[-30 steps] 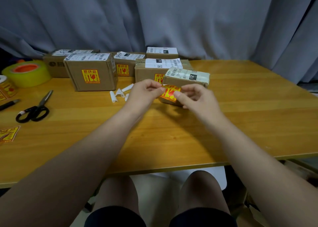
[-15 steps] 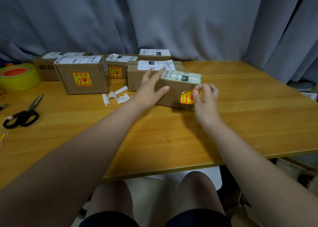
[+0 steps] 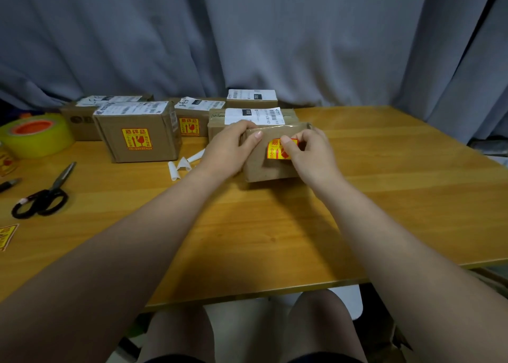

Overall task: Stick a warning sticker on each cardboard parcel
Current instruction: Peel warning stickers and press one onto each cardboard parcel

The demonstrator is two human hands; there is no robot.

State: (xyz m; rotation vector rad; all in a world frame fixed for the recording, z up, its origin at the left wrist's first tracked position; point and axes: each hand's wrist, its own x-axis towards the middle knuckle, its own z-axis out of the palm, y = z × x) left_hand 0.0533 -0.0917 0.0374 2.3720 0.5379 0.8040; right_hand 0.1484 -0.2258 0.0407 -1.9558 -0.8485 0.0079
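The warning sticker [image 3: 276,149] is yellow with red print on the brown cardboard parcel [image 3: 270,167]. The tape roll [image 3: 37,134] is yellow-green with an orange core. The scissors [image 3: 45,195] are black on the honey-coloured wooden table [image 3: 384,197].

My left hand [image 3: 225,150] is no longer lying flat along the parcel [image 3: 264,170]; it is now gripping the upper left corner, thumb on the near face. My right hand [image 3: 310,156] is holding the warning sticker [image 3: 275,150] against the middle of that face, having shifted it in from the right edge.
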